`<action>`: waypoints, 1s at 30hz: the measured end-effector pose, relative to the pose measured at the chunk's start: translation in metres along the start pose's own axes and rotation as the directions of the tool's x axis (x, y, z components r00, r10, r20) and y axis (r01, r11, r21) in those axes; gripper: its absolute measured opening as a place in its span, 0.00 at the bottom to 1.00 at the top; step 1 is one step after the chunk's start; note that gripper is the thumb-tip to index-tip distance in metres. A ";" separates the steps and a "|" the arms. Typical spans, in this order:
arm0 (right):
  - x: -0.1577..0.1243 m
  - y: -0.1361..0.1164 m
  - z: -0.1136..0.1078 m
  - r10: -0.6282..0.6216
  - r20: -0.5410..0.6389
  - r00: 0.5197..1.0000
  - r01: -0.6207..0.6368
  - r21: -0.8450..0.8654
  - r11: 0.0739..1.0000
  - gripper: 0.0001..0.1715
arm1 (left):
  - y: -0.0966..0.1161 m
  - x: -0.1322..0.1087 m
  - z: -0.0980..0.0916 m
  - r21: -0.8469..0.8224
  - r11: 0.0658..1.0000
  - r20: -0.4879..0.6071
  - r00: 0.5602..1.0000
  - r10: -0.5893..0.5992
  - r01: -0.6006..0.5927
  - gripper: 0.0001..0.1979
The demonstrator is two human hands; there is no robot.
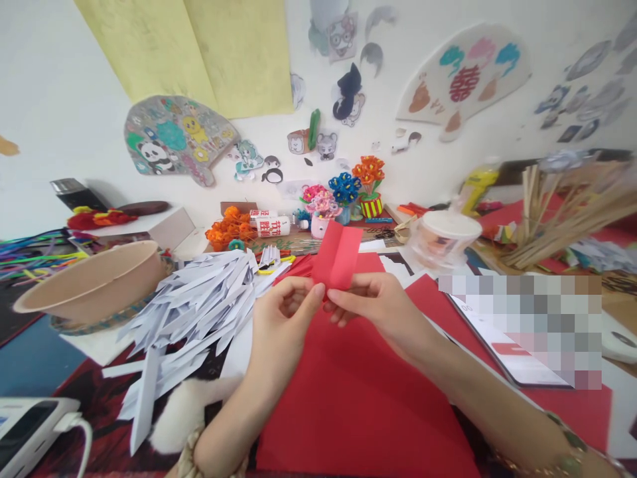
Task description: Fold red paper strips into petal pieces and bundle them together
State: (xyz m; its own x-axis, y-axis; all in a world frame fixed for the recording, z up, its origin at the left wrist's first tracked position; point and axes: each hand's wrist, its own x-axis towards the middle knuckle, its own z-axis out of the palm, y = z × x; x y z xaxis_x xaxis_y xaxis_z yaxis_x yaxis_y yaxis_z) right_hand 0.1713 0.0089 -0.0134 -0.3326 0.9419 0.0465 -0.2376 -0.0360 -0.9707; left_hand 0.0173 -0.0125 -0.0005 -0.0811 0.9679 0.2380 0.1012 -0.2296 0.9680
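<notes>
My left hand (284, 312) and my right hand (371, 307) meet above the table and both pinch the near end of a small red paper strip (338, 255) that is folded lengthwise and stands up away from me. Thumb and fingers of each hand are pressed together on the paper's lower edge. Below the hands lies a large red paper sheet (348, 392). A heap of several folded white paper pieces (199, 305) spreads out to the left of my left hand.
A tan paper bowl (94, 282) sits at the left, a clear lidded cup (442, 239) at the right, with wooden sticks (562, 219) behind it. Pipe-cleaner flowers (343, 192) and a glue bottle (271, 227) stand by the wall. A white device (30, 425) lies near left.
</notes>
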 end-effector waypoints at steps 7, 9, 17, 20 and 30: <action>0.000 0.000 0.001 -0.044 -0.008 0.999 0.044 -0.029 0.999 0.11 | 0.002 -0.001 0.001 0.057 0.998 0.026 0.999 0.022 -0.024 0.07; 0.000 -0.001 0.000 -0.083 -0.017 0.996 0.082 -0.060 0.995 0.10 | 0.002 0.000 0.000 0.076 0.997 0.040 0.999 0.021 -0.024 0.08; -0.001 -0.002 0.000 -0.114 -0.001 0.993 0.113 -0.129 0.985 0.06 | 0.007 0.002 -0.005 0.179 0.980 0.041 0.996 0.078 -0.084 0.11; 0.000 -0.001 -0.002 -0.126 -0.031 0.992 0.120 -0.142 0.983 0.06 | 0.005 0.001 -0.005 0.232 0.969 0.058 0.996 0.070 -0.082 0.15; 0.000 0.000 -0.001 -0.140 -0.092 0.986 0.135 -0.061 0.989 0.08 | 0.005 -0.004 0.002 0.129 0.984 0.158 0.983 0.099 -0.119 0.09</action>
State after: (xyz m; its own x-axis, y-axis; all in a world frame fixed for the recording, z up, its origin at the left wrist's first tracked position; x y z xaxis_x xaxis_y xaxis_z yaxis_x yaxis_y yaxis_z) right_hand 0.1718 0.0093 -0.0137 -0.2111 0.9643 0.1601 -0.2241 0.1117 -0.9681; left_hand 0.0198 -0.0169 0.0029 0.0865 0.9446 0.3167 0.2375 -0.3283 0.9142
